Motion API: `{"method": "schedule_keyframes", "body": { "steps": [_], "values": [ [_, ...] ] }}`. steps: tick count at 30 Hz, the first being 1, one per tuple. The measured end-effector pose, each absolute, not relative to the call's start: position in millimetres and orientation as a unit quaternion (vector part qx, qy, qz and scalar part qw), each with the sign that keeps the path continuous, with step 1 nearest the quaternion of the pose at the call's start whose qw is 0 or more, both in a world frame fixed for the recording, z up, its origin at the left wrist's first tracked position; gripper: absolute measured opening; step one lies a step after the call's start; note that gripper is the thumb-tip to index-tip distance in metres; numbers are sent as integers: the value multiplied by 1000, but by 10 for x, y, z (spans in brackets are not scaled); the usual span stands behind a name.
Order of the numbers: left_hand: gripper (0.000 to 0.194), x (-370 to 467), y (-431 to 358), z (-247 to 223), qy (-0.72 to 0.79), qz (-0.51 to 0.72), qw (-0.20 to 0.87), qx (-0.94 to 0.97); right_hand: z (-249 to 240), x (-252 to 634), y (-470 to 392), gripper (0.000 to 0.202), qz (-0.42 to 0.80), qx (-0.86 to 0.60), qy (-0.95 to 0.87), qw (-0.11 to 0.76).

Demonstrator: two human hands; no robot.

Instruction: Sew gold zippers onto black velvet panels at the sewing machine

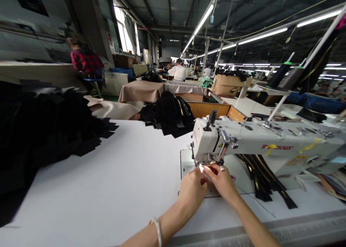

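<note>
Both hands meet at the needle end of a white sewing machine (243, 137). My left hand (193, 187), with a bracelet (156, 230) on its wrist, has its fingers curled in just below the presser foot. Beside it on the right, my right hand (221, 180) has thumb and fingers pinched together near the needle, with a ring on one finger. A small white spot shows between the fingertips, too small to name. What either hand holds cannot be made out.
Black fabric pieces (48, 128) are heaped at the left, with another black pile (167, 112) behind the machine. Black zipper strips (266, 178) lie under the machine arm. Thread cones (279, 76) stand at the right. A person in a checked shirt (86, 61) sits at the far left.
</note>
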State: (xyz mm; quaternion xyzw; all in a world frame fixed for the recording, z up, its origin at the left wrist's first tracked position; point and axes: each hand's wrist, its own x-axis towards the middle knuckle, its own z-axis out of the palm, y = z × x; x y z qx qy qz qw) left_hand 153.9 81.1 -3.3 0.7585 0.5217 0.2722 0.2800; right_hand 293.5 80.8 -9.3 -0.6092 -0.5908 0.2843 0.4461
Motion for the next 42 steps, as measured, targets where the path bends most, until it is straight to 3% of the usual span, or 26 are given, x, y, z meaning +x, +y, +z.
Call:
{"method": "schedule_keyframes", "body": {
  "steps": [4,11,16,21,26,31,36,42],
  "values": [
    [26,1565,686,-72,381,230,310,840,-74,2956,805,40,352,-583,-595,426],
    [25,1519,591,-51,197,240,325,893,-80,3000,808,29,392,-565,-604,404],
    [27,1510,672,-14,292,347,306,837,-65,3173,616,28,367,-555,-634,394],
    [27,1516,781,-11,423,288,309,802,-141,3389,345,27,297,-573,-683,341],
    [18,1502,892,-37,496,287,313,757,-199,3444,323,26,97,-559,-741,359],
    [19,1465,991,-40,538,307,307,723,-236,3452,415,22,-51,-541,-786,295],
    [21,1464,1001,-22,555,308,300,713,-284,3728,407,36,-116,-596,-735,302],
    [22,1470,987,-42,560,301,295,713,-236,3623,302,29,-98,-638,-698,311]
  ]
}}
